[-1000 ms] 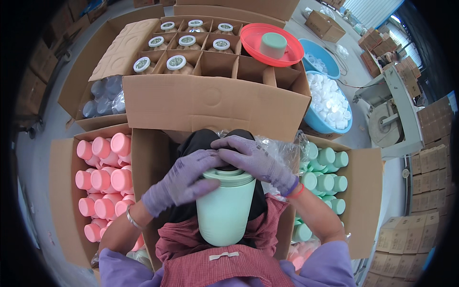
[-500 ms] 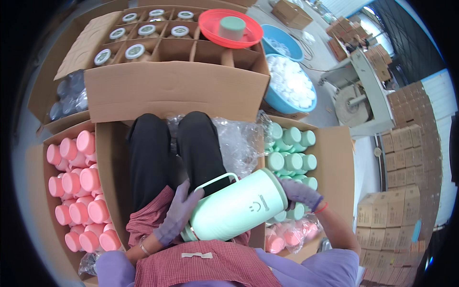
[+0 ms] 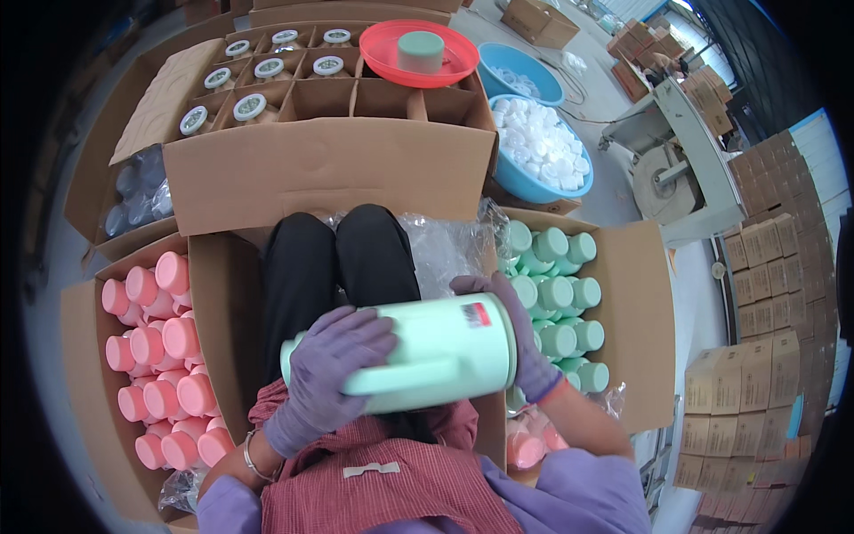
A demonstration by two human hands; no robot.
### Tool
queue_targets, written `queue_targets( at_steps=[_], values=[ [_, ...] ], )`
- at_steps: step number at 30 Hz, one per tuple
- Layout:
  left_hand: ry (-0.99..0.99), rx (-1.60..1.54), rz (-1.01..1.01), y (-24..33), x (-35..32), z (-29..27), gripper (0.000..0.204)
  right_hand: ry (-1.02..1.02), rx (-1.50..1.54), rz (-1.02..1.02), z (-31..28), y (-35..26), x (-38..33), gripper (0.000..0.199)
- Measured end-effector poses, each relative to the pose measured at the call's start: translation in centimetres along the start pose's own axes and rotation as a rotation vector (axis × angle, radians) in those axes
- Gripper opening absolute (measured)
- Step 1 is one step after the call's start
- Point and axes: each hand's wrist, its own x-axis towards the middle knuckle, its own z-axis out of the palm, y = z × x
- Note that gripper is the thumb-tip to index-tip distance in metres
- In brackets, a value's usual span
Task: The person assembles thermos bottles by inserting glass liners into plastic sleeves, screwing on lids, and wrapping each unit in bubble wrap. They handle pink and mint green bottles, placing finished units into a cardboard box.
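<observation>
A mint-green thermos jug lies sideways above my lap, its long side handle facing me and a small red-and-white sticker near its right end. My left hand, in a purple glove, wraps over the jug's left part beside the handle. At the other end, my gloved right hand grips around the right rim; some of its fingers are hidden behind the jug.
Pink jugs fill a carton on the left, green jugs one on the right. Ahead, a divided carton holds lidded jars and carries a red basin. Blue tubs, one with white caps, stand beyond; clear plastic lies nearby.
The jug has turned about its length: its handle now faces me and a sticker shows instead of the smiley print. It lies more level. My right hand has shifted up its right end.
</observation>
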Motion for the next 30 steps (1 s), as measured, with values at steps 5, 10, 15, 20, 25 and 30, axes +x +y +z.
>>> queue_targets(
  at_steps=[5,10,15,20,25,30],
  values=[
    [-0.149,-0.854,-0.808,-2.4,0.3,0.0,0.029,-0.002,-0.478,-0.190,2.0,-3.9,-1.8,0.062],
    [0.082,-0.073,0.005,-0.3,2.6,0.4,0.025,-0.086,-0.434,-0.339,-2.1,0.0,0.0,0.054],
    [-0.050,-0.793,-0.742,-2.2,2.2,-0.4,0.019,0.086,-0.648,-0.358,0.7,-2.9,-1.0,0.066],
    [0.057,0.113,0.113,0.4,3.4,0.7,0.025,-0.045,-0.655,-0.438,-0.3,-2.1,-0.8,0.049],
    [0.136,-0.790,-0.616,-2.4,1.3,1.2,0.022,-0.084,-0.414,-0.213,0.5,-4.4,-0.6,0.055],
    [0.279,-0.686,-0.790,-2.8,-1.7,5.1,0.022,-0.367,-0.796,-0.474,2.6,-8.0,-1.5,0.059]
  ],
)
